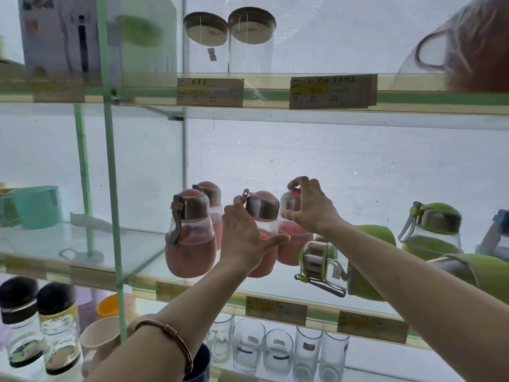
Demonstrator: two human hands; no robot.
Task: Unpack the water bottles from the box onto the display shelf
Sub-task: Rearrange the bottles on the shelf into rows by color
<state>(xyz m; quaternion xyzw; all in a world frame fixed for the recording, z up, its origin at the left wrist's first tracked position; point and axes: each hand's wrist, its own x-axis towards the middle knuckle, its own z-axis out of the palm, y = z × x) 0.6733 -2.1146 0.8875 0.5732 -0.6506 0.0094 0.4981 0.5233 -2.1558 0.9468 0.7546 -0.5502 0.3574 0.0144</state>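
Several pink water bottles with steel collars stand on the middle glass shelf. My left hand wraps around the body of the front middle pink bottle, thumb stretched to the right. My right hand holds the cap and strap loop of the pink bottle just right of it. Another pink bottle stands free at the left, with one more pink bottle behind it. The box is not in view.
A green bottle lies on its side right of my hands; another green bottle stands upright further right. Glass jars sit on the shelf above, tumblers and dark-capped bottles below. A green frame post stands at left.
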